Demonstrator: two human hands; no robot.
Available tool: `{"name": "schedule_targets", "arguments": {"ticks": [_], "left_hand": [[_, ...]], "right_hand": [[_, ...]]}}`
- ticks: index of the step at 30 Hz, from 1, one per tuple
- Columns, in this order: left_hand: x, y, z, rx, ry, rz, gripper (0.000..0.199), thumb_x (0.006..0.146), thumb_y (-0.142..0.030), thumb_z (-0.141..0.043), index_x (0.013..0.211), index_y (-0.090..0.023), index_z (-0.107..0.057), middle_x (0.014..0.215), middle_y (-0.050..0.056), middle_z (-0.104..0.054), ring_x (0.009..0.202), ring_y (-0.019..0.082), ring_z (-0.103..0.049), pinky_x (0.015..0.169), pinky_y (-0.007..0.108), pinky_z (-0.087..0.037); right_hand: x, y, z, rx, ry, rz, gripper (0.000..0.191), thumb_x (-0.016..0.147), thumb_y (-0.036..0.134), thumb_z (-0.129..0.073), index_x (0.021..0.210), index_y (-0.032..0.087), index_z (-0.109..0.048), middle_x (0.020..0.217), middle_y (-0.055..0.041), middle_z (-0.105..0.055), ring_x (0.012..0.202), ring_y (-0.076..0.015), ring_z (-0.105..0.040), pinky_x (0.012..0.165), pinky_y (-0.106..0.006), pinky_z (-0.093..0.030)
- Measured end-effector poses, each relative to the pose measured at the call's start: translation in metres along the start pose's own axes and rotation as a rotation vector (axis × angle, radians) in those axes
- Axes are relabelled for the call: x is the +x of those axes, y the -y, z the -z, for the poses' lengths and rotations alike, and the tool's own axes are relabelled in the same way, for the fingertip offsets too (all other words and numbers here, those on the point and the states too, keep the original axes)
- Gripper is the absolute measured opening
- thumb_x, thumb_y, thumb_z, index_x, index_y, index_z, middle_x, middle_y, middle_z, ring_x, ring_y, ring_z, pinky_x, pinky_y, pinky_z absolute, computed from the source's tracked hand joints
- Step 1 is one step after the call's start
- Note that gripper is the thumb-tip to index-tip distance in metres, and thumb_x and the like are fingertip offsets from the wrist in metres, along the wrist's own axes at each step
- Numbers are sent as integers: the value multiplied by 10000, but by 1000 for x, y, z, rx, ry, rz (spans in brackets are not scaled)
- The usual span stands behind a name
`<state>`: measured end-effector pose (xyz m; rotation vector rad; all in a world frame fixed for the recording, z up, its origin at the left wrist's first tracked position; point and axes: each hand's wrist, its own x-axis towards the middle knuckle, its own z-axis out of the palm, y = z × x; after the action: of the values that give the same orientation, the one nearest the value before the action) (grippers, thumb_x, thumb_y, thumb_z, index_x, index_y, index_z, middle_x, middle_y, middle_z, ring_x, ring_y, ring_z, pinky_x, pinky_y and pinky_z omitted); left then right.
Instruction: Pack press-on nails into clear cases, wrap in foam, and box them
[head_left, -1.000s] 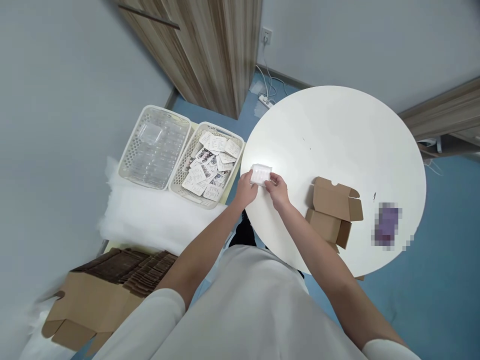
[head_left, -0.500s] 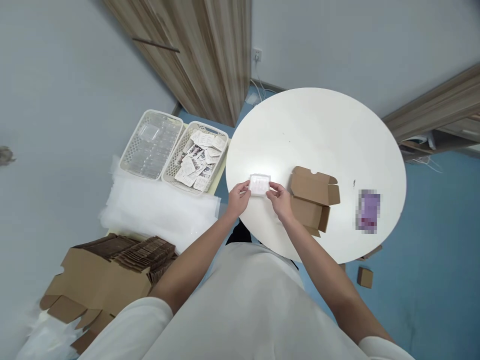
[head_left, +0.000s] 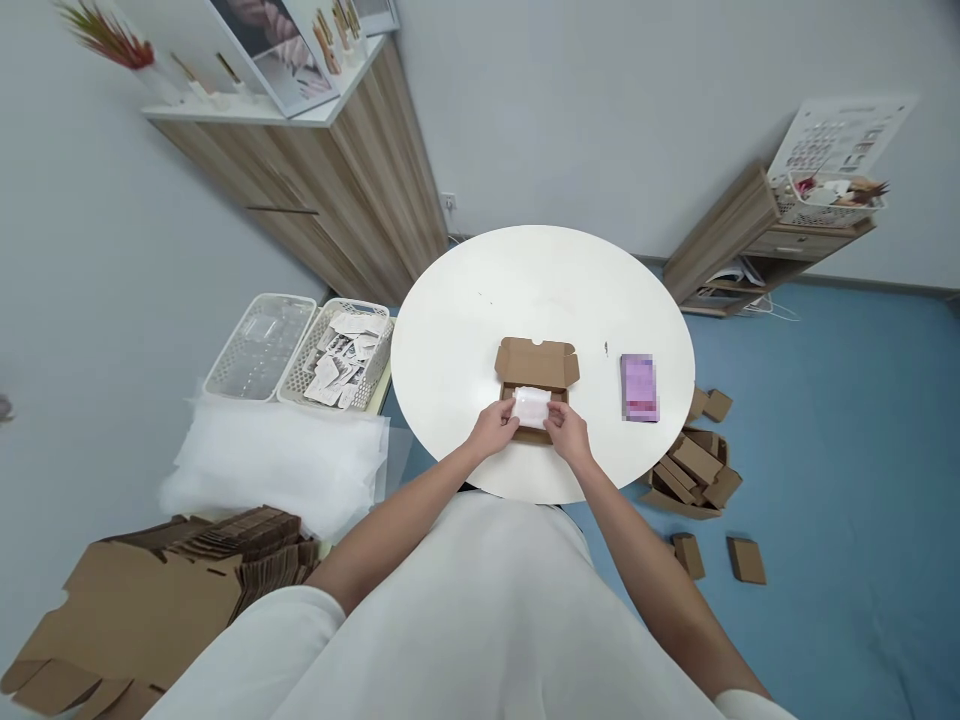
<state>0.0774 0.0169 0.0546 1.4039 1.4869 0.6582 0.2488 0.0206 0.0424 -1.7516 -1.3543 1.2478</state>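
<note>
Between my two hands is a small, flat, whitish packet [head_left: 532,408], which looks wrapped in clear plastic; its contents are too small to make out. My left hand [head_left: 495,426] pinches its left edge, and my right hand [head_left: 566,430] pinches the right edge. The packet is over the open brown cardboard box [head_left: 538,363], whose lid stands up on the far side. Whether it touches the box floor I cannot tell. My fingers partly hide the box's side walls.
The round white table [head_left: 525,290] carries a purple, pixelated item [head_left: 639,388] at right. Left stand a basket of clear cases [head_left: 260,345], a basket of printed cards [head_left: 337,352], white wrapping sheets [head_left: 277,455] and flattened cardboard boxes [head_left: 150,610]. Brown boxes [head_left: 694,470] lie on the floor at right.
The packet has moved from the bare table left of the box to over the open box, held by both hands. My view has turned rightward and now shows more of the room.
</note>
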Motion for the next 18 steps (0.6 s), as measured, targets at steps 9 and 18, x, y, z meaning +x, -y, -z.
{"name": "schedule_targets", "arguments": {"ticks": [9,18], "left_hand": [[8,5,-15,135,95,63,414,695,-201,-508,1106,-179,-545,971,61,-637,823,196,-588,760,312,-453],[16,13,-22,226,149,81,405,663,-215,-538,1063,-157,-559,1043,97,-598,930,255,-566,794,347,-447]], "right_hand": [[10,-21,-8,-121,120,-10,494,699,107,-468,1186,189,-452,1119,-75,-594,984,-178,-586,828,-320,-463],[15,-28,-16,-277,191,41,561,705,142,-496,1255,167,-390,1172,-94,-554,1056,-215,-534,865,-333,-426]]}}
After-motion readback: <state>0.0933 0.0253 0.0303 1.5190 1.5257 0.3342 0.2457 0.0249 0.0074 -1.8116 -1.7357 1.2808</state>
